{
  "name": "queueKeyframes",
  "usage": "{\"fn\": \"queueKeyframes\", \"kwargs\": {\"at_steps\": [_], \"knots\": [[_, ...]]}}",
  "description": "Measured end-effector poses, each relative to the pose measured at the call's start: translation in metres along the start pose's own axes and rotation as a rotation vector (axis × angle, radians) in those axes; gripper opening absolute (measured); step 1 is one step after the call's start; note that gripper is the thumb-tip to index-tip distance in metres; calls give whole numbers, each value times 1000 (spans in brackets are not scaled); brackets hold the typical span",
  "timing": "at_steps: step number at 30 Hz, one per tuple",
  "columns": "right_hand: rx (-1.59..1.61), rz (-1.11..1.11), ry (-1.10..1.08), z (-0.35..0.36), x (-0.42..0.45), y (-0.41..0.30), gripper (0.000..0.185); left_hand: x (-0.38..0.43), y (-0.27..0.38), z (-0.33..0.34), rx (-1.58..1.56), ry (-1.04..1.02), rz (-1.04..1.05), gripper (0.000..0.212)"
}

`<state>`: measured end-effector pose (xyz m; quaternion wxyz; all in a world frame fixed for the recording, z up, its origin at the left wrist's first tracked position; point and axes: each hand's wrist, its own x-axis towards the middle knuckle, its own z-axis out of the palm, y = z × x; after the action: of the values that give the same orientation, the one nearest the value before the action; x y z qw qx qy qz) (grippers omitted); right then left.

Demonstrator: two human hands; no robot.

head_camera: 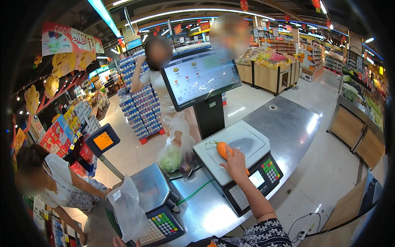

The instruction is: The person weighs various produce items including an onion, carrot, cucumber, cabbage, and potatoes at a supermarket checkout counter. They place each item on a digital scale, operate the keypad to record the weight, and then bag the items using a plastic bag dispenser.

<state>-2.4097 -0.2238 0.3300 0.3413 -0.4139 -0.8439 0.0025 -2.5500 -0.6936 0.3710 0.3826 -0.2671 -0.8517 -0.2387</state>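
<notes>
My right hand [236, 163] rests over an orange carrot [221, 150] on the metal pan of the right weighing scale [209, 154], its fingers curled along the carrot. The carrot's leafy end points away to the left; its tip shows beneath my wrist. Only some fingers of my left hand [123, 242] show at the bottom edge, close to the lower end of a translucent plastic bag [126, 203] with a white label. Whether they grip the bag is unclear. A long green vegetable [113, 221], perhaps a cucumber, lies beside the bag.
Bagged green leafy vegetable [169, 159] and a bagged dark purple vegetable [186, 168] sit between the right scale and a left scale [151, 185]. A screen [200, 80] rises behind. One person [154, 83] stands across the steel counter [213, 210], another person [64, 182] at left.
</notes>
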Motion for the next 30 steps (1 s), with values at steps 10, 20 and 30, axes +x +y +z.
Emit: {"fn": "queueKeyframes", "kwargs": {"at_steps": [10, 20, 30], "knots": [[79, -4, 27, -9, 1, 0, 82, -8, -1, 7, -29, -11, -12, 75], [76, -19, 39, -9, 0, 6, 85, -6, 5, 11, 21, -33, -11, 75], [105, -18, 18, -2, 10, 3, 78, -3, 4, 21, -42, -98, -202, 81]]}}
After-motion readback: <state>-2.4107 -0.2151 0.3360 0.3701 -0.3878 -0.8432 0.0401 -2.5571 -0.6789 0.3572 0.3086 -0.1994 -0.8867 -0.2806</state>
